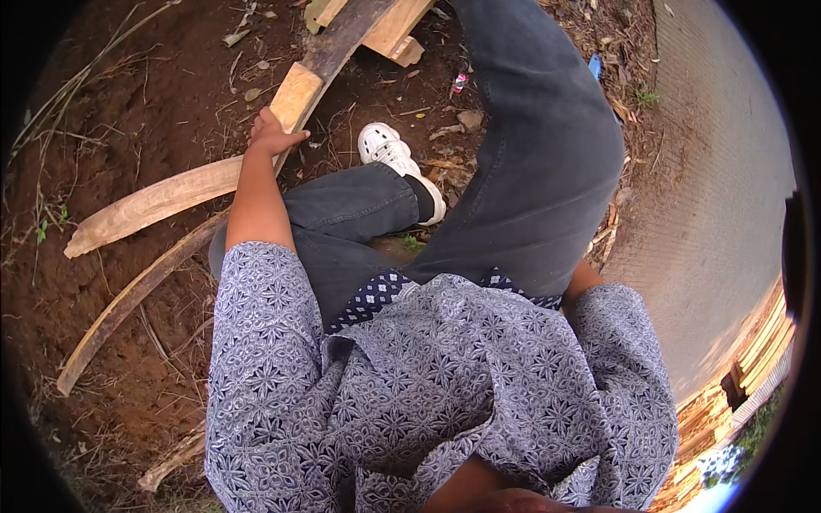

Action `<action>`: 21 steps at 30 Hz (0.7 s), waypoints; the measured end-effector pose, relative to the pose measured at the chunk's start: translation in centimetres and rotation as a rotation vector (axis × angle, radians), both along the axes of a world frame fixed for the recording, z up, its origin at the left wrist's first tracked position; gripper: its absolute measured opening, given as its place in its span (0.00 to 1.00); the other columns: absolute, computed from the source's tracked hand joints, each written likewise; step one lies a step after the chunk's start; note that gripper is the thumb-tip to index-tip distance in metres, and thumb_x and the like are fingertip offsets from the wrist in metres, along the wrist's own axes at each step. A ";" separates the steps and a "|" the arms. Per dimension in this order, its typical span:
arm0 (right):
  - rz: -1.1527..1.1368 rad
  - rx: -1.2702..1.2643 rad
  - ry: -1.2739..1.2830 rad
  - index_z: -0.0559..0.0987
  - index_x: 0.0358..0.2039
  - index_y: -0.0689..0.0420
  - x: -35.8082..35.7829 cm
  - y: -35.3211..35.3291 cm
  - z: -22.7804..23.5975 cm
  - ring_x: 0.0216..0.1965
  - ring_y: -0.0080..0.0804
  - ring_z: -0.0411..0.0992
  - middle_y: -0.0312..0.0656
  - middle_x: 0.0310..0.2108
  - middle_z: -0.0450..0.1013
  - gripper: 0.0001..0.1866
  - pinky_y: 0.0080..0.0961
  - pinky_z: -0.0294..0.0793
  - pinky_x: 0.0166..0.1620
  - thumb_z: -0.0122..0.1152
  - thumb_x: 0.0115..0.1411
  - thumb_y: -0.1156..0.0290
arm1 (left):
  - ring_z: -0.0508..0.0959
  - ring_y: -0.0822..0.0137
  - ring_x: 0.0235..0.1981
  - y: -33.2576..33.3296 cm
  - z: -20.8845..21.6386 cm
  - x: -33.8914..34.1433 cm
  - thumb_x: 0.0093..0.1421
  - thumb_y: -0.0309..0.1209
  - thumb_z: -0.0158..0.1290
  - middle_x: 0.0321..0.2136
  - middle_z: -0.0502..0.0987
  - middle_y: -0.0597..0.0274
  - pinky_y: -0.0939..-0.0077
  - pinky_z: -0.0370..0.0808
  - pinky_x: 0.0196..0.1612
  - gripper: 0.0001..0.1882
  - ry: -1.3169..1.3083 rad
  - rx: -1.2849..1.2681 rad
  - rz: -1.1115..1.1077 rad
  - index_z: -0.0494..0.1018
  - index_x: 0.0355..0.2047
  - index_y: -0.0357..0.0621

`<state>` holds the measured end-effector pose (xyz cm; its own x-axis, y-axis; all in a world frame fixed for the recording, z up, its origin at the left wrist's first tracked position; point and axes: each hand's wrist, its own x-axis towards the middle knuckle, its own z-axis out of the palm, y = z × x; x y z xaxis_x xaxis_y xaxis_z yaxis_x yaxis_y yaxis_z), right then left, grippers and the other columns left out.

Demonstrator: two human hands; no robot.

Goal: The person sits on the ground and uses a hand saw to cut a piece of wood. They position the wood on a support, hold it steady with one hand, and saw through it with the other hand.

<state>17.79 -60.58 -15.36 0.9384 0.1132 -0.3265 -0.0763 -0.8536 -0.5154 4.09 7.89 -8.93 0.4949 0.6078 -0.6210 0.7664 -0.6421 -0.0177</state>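
My left hand point(272, 135) reaches forward at the left and grips the near end of a pale wooden plank point(297, 92). Its thumb points out to the right and its fingers curl over the left edge. The held piece lies along a darker, weathered board point(346, 38) that runs up to the top edge. Of my right arm only a bit of skin shows at the hip, beside the dark trousers point(539, 171); the right hand itself is hidden behind the leg.
A curved pale slab point(158, 205) and a thin curved strip point(128, 299) lie on brown soil at left. More cut wood point(398, 30) sits at the top. My white shoe point(393, 154) rests on the ground. A paved strip point(710, 171) runs along the right, with stacked timber point(765, 342) beyond.
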 end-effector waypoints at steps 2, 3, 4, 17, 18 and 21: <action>-0.090 0.060 0.032 0.77 0.53 0.61 0.0 -1.1 0.6 0.48 0.43 0.77 0.44 0.49 0.77 0.19 0.38 0.77 0.51 0.56 0.68 0.61 | 0.61 0.40 0.69 -0.7 0.2 -0.5 0.42 0.59 0.73 0.69 0.57 0.38 0.44 0.62 0.68 0.74 -0.065 -0.008 0.049 0.34 0.76 0.54; -0.145 0.105 0.052 0.77 0.53 0.61 0.0 -1.7 1.1 0.48 0.42 0.77 0.44 0.49 0.78 0.20 0.38 0.77 0.51 0.56 0.68 0.61 | 0.61 0.40 0.69 -0.9 0.4 -0.6 0.42 0.59 0.73 0.69 0.57 0.38 0.43 0.62 0.68 0.74 -0.065 -0.001 0.059 0.33 0.76 0.57; -0.213 0.170 0.077 0.76 0.53 0.61 0.0 -2.4 1.7 0.48 0.41 0.77 0.43 0.49 0.78 0.20 0.37 0.77 0.51 0.55 0.69 0.61 | 0.61 0.40 0.69 -1.2 0.5 -0.5 0.42 0.60 0.73 0.70 0.57 0.39 0.42 0.62 0.67 0.74 -0.068 0.002 0.064 0.32 0.77 0.59; -0.348 0.220 0.242 0.76 0.54 0.60 0.2 -2.7 5.6 0.48 0.33 0.78 0.42 0.46 0.78 0.17 0.30 0.78 0.49 0.56 0.71 0.63 | 0.57 0.45 0.71 -2.6 0.0 -0.9 0.46 0.61 0.69 0.71 0.55 0.47 0.39 0.58 0.65 0.67 -0.159 0.128 -0.036 0.40 0.77 0.62; -0.351 0.155 0.234 0.76 0.54 0.60 -0.4 -2.2 4.3 0.47 0.33 0.78 0.42 0.46 0.78 0.17 0.31 0.78 0.49 0.56 0.71 0.63 | 0.58 0.45 0.71 -2.8 -0.5 -0.9 0.47 0.61 0.68 0.71 0.55 0.48 0.39 0.59 0.65 0.66 -0.191 0.170 -0.055 0.39 0.77 0.64; -0.329 0.043 0.226 0.76 0.53 0.59 -1.6 -0.3 2.4 0.47 0.33 0.77 0.42 0.45 0.78 0.17 0.31 0.78 0.49 0.56 0.71 0.62 | 0.63 0.45 0.68 -3.3 -0.1 -1.5 0.52 0.61 0.66 0.70 0.57 0.51 0.38 0.64 0.62 0.62 -0.207 0.241 -0.177 0.38 0.77 0.72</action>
